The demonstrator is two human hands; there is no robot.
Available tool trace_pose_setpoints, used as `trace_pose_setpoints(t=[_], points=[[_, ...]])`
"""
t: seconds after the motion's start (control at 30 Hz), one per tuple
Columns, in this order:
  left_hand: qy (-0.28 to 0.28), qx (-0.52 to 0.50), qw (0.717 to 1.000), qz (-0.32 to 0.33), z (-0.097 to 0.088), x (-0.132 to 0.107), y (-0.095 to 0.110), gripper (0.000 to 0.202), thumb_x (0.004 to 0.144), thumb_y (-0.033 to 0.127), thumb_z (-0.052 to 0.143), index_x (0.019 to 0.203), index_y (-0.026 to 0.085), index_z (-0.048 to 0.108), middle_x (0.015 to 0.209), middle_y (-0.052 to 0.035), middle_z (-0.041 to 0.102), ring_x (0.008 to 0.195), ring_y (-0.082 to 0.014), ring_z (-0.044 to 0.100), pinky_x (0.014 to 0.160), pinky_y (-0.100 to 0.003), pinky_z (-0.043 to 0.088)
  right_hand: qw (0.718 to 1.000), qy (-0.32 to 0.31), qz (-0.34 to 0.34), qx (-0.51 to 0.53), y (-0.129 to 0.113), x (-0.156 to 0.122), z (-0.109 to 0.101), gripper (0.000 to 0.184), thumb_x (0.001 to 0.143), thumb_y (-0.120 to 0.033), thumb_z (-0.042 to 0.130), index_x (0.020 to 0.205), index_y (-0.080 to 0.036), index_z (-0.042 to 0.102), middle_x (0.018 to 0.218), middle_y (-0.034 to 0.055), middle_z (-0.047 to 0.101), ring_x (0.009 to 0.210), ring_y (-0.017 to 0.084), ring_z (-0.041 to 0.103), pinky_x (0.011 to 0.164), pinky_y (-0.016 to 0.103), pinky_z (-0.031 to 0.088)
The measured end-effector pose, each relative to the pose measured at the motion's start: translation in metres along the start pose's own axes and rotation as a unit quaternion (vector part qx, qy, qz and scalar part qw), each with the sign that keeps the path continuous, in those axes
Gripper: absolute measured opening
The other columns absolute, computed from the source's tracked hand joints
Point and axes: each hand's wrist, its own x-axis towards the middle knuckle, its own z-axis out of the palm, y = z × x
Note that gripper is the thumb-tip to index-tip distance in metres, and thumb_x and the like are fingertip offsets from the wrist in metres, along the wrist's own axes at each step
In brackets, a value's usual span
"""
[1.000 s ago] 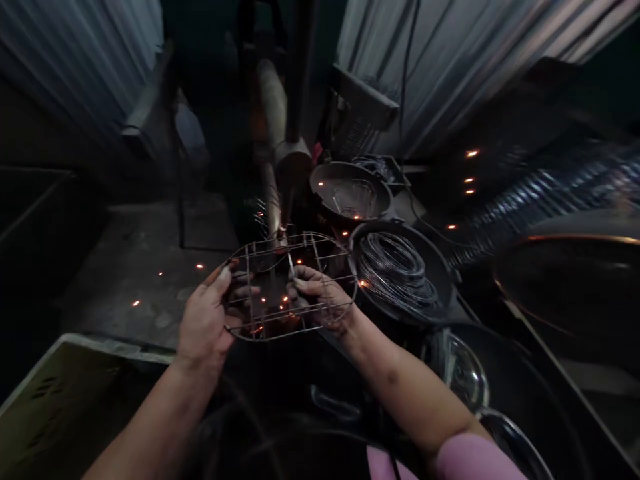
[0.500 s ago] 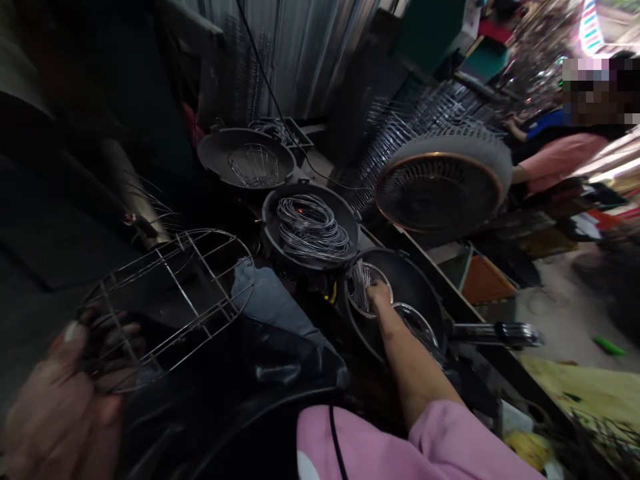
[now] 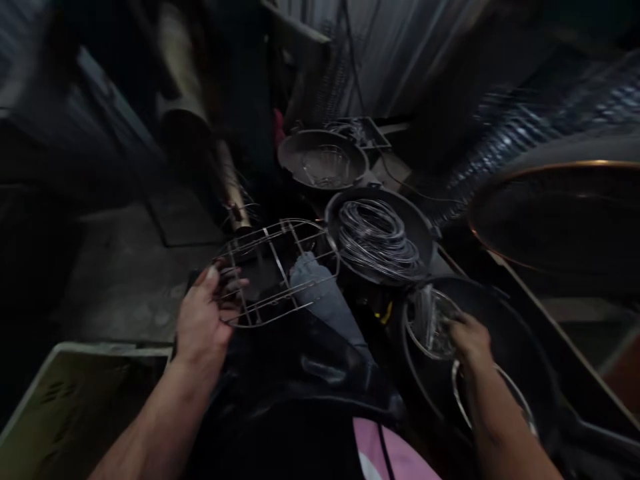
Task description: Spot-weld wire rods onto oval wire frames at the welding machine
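Note:
My left hand grips the near rim of an oval wire rack and holds it roughly level in front of me. My right hand reaches into a dark pan at the lower right, fingers closed at a small round dish of short wire pieces. What the fingers hold is too blurred to name. A coil of wire fills a black pan just beyond the rack.
Another dark pan with a wire basket sits further back. A large round fan grille lies at the right. A metal post stands behind the rack. A pale tray is at lower left, corrugated sheeting behind.
My right hand left the rack and went to the small dish in the pan at the right. The sparks have stopped. My left hand still holds the rack; my view swung right, then back.

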Motion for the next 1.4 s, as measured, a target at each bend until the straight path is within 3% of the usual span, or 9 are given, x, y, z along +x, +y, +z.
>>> trace_pose_setpoints(t=[0.07, 0.1, 0.23, 0.33, 0.53, 0.7, 0.93, 1.07, 1.4], points=[[-0.019, -0.017, 1.0, -0.004, -0.001, 0.0, -0.003, 0.015, 0.077, 0.017, 0.054, 0.09, 0.015, 0.061, 0.071, -0.0026, 0.067, 0.053, -0.0135, 0.063, 0.044, -0.021, 0.049, 0.987, -0.097, 0.006, 0.129, -0.03, -0.015, 0.0, 0.026, 0.067, -0.021, 0.06, 0.092, -0.016, 0.061, 0.056, 0.0016, 0.057, 0.041, 0.013, 0.049, 0.04, 0.026, 0.037], [-0.026, -0.027, 0.999, -0.005, -0.001, 0.0, -0.004, 0.015, 0.077, 0.017, 0.054, 0.09, 0.015, 0.061, 0.071, -0.0031, 0.067, 0.054, -0.0135, 0.063, 0.044, -0.021, 0.049, 0.962, -0.183, -0.01, 0.202, -0.05, -0.028, 0.002, 0.029, 0.064, -0.022, 0.062, 0.092, -0.016, 0.061, 0.053, -0.0001, 0.056, 0.037, 0.011, 0.045, 0.037, 0.024, 0.034], [-0.032, -0.057, 0.998, -0.022, -0.004, -0.01, -0.006, 0.016, 0.077, 0.017, 0.054, 0.092, 0.014, 0.061, 0.071, -0.0035, 0.066, 0.053, -0.0131, 0.063, 0.044, -0.02, 0.048, 0.797, -0.53, -0.071, 0.279, -0.142, -0.096, 0.029, 0.028, 0.057, -0.024, 0.07, 0.081, -0.012, 0.061, 0.054, 0.0015, 0.059, 0.033, 0.006, 0.041, 0.031, 0.018, 0.025], [-0.028, -0.06, 0.997, -0.025, -0.009, -0.019, -0.004, 0.018, 0.077, 0.019, 0.055, 0.094, 0.015, 0.06, 0.072, -0.0033, 0.066, 0.053, -0.0131, 0.063, 0.044, -0.02, 0.047, 0.708, -0.616, -0.051, 0.34, -0.197, -0.14, 0.06, 0.026, 0.054, -0.018, 0.072, 0.076, -0.013, 0.059, 0.054, 0.0004, 0.059, 0.043, 0.01, 0.051, 0.033, 0.016, 0.03], [-0.026, -0.062, 0.997, -0.027, -0.028, -0.023, 0.003, 0.021, 0.078, 0.021, 0.055, 0.098, 0.016, 0.059, 0.075, -0.0039, 0.066, 0.055, -0.0127, 0.064, 0.045, -0.02, 0.048, 0.62, -0.663, -0.033, 0.417, -0.242, -0.178, 0.093, 0.018, 0.063, -0.017, 0.068, 0.076, -0.015, 0.056, 0.056, -0.0004, 0.059, 0.041, 0.006, 0.047, 0.037, 0.015, 0.034], [-0.023, -0.073, 0.997, -0.027, -0.037, -0.02, 0.006, 0.02, 0.078, 0.02, 0.054, 0.097, 0.014, 0.059, 0.073, -0.004, 0.066, 0.053, -0.0132, 0.063, 0.044, -0.021, 0.049, 0.604, -0.662, -0.047, 0.441, -0.249, -0.188, 0.097, 0.013, 0.068, -0.017, 0.064, 0.077, -0.015, 0.055, 0.057, -0.0014, 0.058, 0.039, 0.005, 0.044, 0.036, 0.015, 0.033], [-0.042, -0.082, 0.995, -0.031, -0.043, -0.014, 0.008, 0.023, 0.077, 0.019, 0.055, 0.099, 0.014, 0.059, 0.071, -0.0041, 0.066, 0.053, -0.0139, 0.064, 0.043, -0.021, 0.049, 0.542, -0.69, -0.053, 0.477, -0.254, -0.196, 0.106, 0.015, 0.069, -0.015, 0.062, 0.082, -0.015, 0.055, 0.06, -0.003, 0.056, 0.039, 0.003, 0.039, 0.038, 0.015, 0.034], [-0.041, -0.078, 0.996, -0.033, -0.046, -0.01, 0.008, 0.025, 0.076, 0.02, 0.056, 0.101, 0.014, 0.058, 0.071, -0.0038, 0.066, 0.052, -0.014, 0.063, 0.042, -0.021, 0.049, 0.535, -0.694, -0.043, 0.48, -0.254, -0.197, 0.109, 0.015, 0.07, -0.014, 0.061, 0.083, -0.015, 0.053, 0.061, -0.0031, 0.056, 0.04, 0.003, 0.039, 0.039, 0.016, 0.034], [-0.026, -0.068, 0.997, 0.003, -0.036, -0.006, 0.014, 0.028, 0.072, 0.023, 0.063, 0.099, 0.017, 0.06, 0.071, -0.0006, 0.065, 0.048, -0.0126, 0.062, 0.042, -0.021, 0.048, 0.493, -0.721, -0.05, 0.485, -0.255, -0.188, 0.119, 0.015, 0.074, -0.015, 0.059, 0.086, -0.017, 0.05, 0.063, -0.0032, 0.058, 0.041, 0.004, 0.041, 0.042, 0.017, 0.034]])
